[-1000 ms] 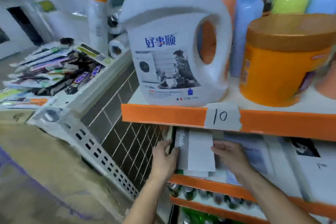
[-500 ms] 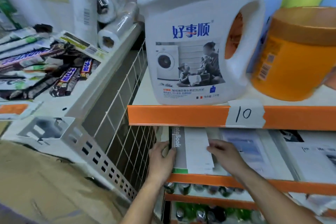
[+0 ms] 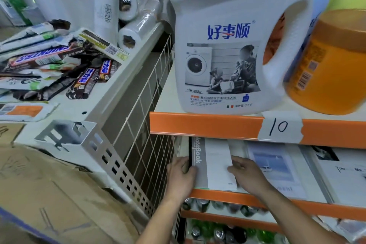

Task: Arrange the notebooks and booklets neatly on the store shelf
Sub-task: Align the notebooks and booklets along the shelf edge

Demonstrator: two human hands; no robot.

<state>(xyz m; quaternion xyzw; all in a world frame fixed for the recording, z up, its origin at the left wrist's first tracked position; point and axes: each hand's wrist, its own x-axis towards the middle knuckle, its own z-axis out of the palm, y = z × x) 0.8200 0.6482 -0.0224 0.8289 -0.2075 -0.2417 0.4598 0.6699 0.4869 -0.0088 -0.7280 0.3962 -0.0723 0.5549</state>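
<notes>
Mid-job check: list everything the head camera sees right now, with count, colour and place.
notebook: one, grey spine and white cover, left end of middle shelf
booklets: at least two, white and pale blue, right of notebook
detergent jug: one, white, top shelf
tub: one, orange, right of detergent jug
price label: one, white, marked 10, on top shelf's edge
chocolate bars: several, brown, left counter
cans: several, dark, under middle shelf
left hand: grips notebook's spine edge
right hand: holds notebook's right edge
</notes>
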